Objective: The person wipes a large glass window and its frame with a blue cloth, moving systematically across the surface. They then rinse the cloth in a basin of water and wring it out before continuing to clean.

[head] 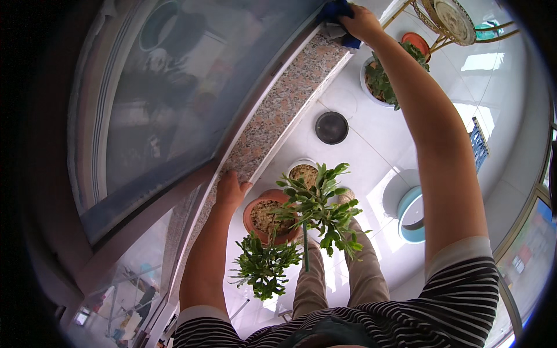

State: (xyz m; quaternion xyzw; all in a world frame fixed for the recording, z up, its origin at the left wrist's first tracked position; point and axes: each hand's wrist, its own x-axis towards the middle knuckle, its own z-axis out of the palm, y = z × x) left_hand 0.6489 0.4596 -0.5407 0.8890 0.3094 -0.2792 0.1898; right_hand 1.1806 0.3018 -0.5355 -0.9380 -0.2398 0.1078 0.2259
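My right hand (362, 22) is closed on a dark blue cloth (337, 12) at the far end of a speckled granite sill (283, 104), beside the window frame. A small grey piece shows under the cloth. Lower down, my left hand (231, 189) rests on the near part of the same sill, thumb apart from the fingers, holding nothing. The large window pane (187, 91) stands along the left of the sill. Just right of my left hand are a terracotta pot (270, 213) and a leafy green plant (320, 204).
On the tiled floor stand a black round dish (331, 127), a white pot with a plant (378, 82), a light blue basin (411, 217) and a second, white pot (304, 169). A metal stand (452, 21) is at the upper right. My legs are close to the terracotta pot.
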